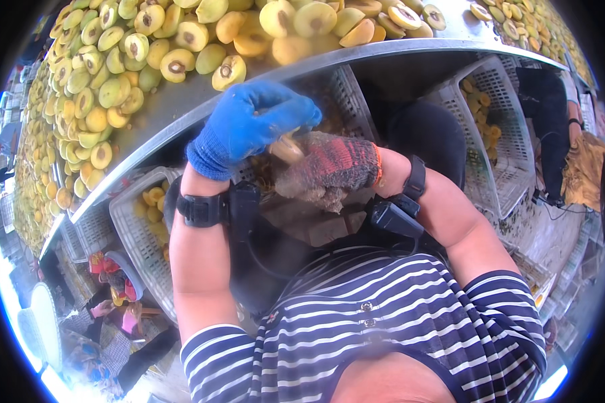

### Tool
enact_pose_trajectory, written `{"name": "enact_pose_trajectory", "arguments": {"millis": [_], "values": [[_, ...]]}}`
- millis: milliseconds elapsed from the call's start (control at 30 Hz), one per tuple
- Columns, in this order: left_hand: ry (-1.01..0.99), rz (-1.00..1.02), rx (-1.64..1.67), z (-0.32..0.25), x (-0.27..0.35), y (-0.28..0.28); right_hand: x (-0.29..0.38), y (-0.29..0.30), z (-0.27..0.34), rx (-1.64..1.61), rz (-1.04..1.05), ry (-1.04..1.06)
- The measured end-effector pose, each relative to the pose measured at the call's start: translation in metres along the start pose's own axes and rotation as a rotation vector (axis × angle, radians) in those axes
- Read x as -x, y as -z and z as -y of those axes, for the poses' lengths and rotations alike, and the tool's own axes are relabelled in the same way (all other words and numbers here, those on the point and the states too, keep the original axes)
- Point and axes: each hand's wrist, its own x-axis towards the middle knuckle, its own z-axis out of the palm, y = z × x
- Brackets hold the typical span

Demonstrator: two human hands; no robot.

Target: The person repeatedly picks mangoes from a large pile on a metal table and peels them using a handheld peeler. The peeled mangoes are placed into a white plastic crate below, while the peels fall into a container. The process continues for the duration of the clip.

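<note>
My left hand (254, 126), in a blue coated glove, is curled in front of me just below the metal table edge. Facing it, my right hand (333, 166) wears a worn grey and red knit glove with an orange cuff. Between the two hands, against the right glove's fingers, is a pale yellowish fruit piece (286, 149), partly covered and blurred. Whatever the left fingers enclose is mostly hidden. Beyond the hands, many halved yellow-green stone fruits (176, 64), some with pits showing, lie heaped on the metal table (169, 103).
A white plastic crate (146, 262) with fruit stands at my left, below the table. To the right is another crate (506, 146) with fruit pieces. A further crate (355, 98) sits under the table edge. Other people are at the lower left and far right.
</note>
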Motion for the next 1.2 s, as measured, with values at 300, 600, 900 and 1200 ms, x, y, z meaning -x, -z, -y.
{"name": "enact_pose_trajectory", "arguments": {"millis": [300, 600, 900, 1200], "values": [[-0.376, -0.115, 0.483, 0.012, -0.009, -0.021, -0.003, 0.021, -0.002, 0.147, 0.040, 0.049], [-0.169, -0.050, 0.480, 0.023, 0.000, -0.006, 0.002, 0.024, -0.009, 0.042, -0.027, 0.025], [-0.171, -0.228, 0.898, 0.035, -0.014, -0.028, -0.009, 0.031, 0.000, 0.272, -0.003, 0.039], [-0.436, -0.749, 0.442, 0.023, 0.087, 0.029, 0.028, -0.009, 0.012, 0.332, -0.145, 0.147]]}}
